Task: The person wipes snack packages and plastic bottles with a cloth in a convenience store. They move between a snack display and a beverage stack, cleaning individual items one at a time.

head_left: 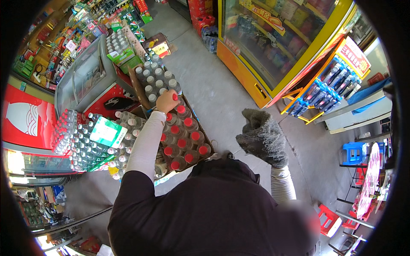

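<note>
My left hand (166, 101), bare with a white sleeve on the forearm, has its fingers closed around the neck of a bottle, and the bottle's red cap (175, 97) shows beside them. Below it stand rows of upright clear bottles with red caps (182, 143) in a cardboard box (205, 136). White-capped bottles (159, 84) stand just beyond the hand. My right hand (264, 137) is over the floor, away from the bottles. A thick, fuzzy grey glove or mitt covers it, hiding the fingers.
A yellow-framed glass display fridge (246, 70) stands ahead on the right, with a rack of packaged goods (323, 86) beside it. On the left are a chest freezer (85, 75) and stacked bottles (86, 147). Stools (354, 153) and a table (368, 182) are at far right.
</note>
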`<action>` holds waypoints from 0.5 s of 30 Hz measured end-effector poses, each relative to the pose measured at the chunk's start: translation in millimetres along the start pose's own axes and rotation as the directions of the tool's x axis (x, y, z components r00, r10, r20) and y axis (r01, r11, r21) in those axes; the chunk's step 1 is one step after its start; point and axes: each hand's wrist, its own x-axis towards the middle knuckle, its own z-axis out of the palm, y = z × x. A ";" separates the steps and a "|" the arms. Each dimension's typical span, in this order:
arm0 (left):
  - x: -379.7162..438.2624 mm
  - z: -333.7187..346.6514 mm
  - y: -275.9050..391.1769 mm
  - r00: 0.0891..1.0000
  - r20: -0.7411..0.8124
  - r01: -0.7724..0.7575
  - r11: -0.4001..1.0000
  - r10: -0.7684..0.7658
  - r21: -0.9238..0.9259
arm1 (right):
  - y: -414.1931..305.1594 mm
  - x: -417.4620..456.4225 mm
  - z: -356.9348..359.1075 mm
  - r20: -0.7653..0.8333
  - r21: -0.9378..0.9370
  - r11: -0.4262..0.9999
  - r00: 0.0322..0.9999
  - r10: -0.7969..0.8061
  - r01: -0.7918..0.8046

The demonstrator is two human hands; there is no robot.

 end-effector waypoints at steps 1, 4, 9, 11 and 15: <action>0.7 -2.6 -1.3 1.000 -0.013 -0.022 0.997 0.021 -0.079 | -2.8 2.7 1.6 0.004 0.007 1.000 1.000 -0.003 0.003; 0.8 -26.6 14.8 0.989 -0.142 -0.077 0.945 0.032 -0.318 | -12.8 6.1 2.2 0.024 0.078 0.996 0.999 0.038 -0.040; -22.8 -115.7 57.2 0.966 -0.258 -0.138 0.841 -0.002 -0.524 | -23.8 35.9 28.9 -0.059 0.116 0.986 0.992 -0.116 0.122; -43.4 -140.0 90.8 0.981 -0.194 -0.138 0.791 0.025 -0.596 | -36.7 48.4 41.6 -0.143 0.048 0.953 0.947 -0.289 0.298; -88.5 -143.0 140.9 0.986 -0.127 -0.165 0.689 0.106 -0.706 | -79.5 67.1 71.0 -0.247 -0.042 0.749 0.720 -0.649 0.661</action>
